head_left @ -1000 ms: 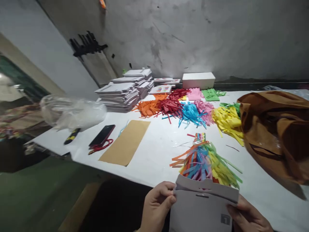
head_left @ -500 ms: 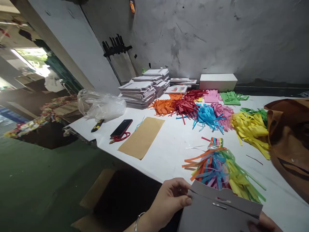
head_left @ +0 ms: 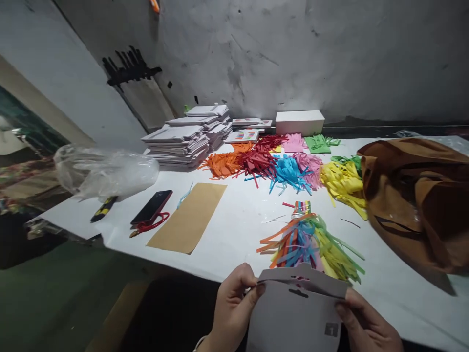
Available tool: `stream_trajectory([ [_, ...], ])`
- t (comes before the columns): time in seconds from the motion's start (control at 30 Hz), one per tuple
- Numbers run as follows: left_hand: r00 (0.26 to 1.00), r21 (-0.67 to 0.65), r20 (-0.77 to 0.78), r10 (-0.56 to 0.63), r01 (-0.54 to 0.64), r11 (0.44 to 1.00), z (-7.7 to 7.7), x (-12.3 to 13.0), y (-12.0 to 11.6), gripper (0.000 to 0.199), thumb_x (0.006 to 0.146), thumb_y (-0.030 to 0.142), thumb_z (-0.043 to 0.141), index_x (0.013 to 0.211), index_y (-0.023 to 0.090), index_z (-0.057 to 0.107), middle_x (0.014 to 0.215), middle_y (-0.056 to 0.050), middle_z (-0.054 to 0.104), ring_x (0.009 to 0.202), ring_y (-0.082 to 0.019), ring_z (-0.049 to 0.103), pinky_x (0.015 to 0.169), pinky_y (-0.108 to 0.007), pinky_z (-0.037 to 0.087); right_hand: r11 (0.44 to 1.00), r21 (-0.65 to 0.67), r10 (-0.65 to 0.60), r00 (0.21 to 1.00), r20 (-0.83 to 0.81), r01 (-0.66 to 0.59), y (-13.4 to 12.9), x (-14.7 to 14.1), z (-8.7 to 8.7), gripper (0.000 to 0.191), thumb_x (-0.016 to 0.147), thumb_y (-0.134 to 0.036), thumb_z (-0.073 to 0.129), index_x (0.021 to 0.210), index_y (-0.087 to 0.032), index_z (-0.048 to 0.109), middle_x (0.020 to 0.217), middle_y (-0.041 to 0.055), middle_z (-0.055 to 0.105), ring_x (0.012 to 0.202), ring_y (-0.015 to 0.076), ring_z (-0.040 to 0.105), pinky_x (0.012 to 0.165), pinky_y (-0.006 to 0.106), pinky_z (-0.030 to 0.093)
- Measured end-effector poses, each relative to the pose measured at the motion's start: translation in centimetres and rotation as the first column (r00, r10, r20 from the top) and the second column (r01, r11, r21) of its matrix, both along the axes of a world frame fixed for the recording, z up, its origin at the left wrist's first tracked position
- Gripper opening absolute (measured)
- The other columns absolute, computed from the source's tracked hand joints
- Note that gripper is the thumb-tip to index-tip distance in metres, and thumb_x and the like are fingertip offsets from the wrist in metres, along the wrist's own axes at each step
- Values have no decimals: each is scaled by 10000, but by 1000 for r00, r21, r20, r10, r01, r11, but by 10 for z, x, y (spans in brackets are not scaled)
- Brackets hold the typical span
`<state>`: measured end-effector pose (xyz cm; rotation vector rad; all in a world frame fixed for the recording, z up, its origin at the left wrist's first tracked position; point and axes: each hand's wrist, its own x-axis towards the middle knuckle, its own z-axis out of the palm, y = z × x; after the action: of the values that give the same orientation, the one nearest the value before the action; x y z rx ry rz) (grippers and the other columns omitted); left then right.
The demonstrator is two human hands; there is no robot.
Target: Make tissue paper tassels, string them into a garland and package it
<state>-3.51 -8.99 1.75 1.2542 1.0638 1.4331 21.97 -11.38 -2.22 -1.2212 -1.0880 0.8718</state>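
Observation:
A pale grey cardboard packet (head_left: 289,318) with hang-hole slots and a small dark square marked 1 is upright at the table's front edge. My left hand (head_left: 234,305) pinches its upper left corner between thumb and fingers. On the opposite side, my right hand (head_left: 368,322) grips the upper right corner. The packet's top shows two layers with a narrow gap between them; its lower end runs out of the picture. Just behind it lies a bundled multicoloured paper tassel (head_left: 304,239), its lower strips partly hidden by the packet.
Fringed paper bunches in orange (head_left: 222,165), red, blue (head_left: 289,172), pink and yellow (head_left: 342,183) lie behind. Left are a brown paper sheet (head_left: 188,217), a phone (head_left: 152,208), a cutter (head_left: 103,209), a plastic bag (head_left: 110,168) and stacked packets (head_left: 176,146). A brown bag (head_left: 414,205) sits right.
The view has swung to the right. The packet now stands more squarely, showing the number mark, and my right hand has come further into view at its corner.

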Motion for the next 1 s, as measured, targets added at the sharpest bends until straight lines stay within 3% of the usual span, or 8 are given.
stream_trajectory([
  [0.17,973,75,-160,-167,181,981,12,-6,3,307,939,450,612,784,187,646,699,-3,510,666,-142,483,611,-234,385,985,138,-106,994,34,100,-4,-13,13,165,831,-312,746,716,-218,677,765,37,678,706,174,634,657,238,525],
  [0.37,955,265,-297,1,82,961,12,-3,-2,211,977,250,554,809,201,671,710,-8,528,674,-143,521,612,-228,410,984,48,177,981,-78,-174,-1,-10,20,233,841,-446,730,921,-230,763,818,56,702,722,205,659,680,284,558],
  [0.5,926,176,-345,-150,221,959,22,-6,5,200,992,218,521,1106,244,683,872,-35,651,802,-162,620,708,-221,493,994,64,93,996,-18,-91,3,-10,21,86,855,-312,722,871,-244,773,813,29,686,759,182,653,713,244,541],
  [0.63,801,191,-461,-382,510,839,40,-17,22,333,1015,175,437,1298,232,604,1066,-100,705,957,-202,667,849,-275,524,988,98,124,992,-3,-123,8,-15,31,118,862,-306,702,800,-219,752,788,28,647,711,167,611,637,228,521],
  [0.7,794,289,-484,-368,542,789,43,-20,28,367,1014,149,424,1333,240,579,1102,-117,711,1000,-212,676,872,-290,528,982,137,128,992,2,-127,11,-14,33,114,862,-287,703,778,-221,744,748,18,621,673,156,586,604,226,507],
  [0.8,821,346,-441,-362,528,776,39,-17,31,382,1020,157,416,1344,272,582,1149,-138,704,1050,-238,676,876,-333,535,962,231,141,990,30,-144,14,-10,33,93,865,-211,703,900,-267,770,777,19,633,714,163,600,629,240,511],
  [0.9,842,312,-377,-387,509,803,35,-14,30,333,1024,199,427,1201,299,691,1205,-129,681,1069,-246,659,860,-337,509,901,309,300,952,60,-304,18,-1,36,258,925,-201,615,1106,-341,734,801,17,602,743,168,597,656,272,515],
  [1.0,835,204,-324,-444,520,829,40,-16,30,307,1025,291,435,1006,256,739,1229,-113,665,987,-229,645,839,-332,483,806,275,484,851,204,-524,23,8,45,287,983,-233,484,1117,-345,713,821,27,548,746,175,582,650,294,497],
])
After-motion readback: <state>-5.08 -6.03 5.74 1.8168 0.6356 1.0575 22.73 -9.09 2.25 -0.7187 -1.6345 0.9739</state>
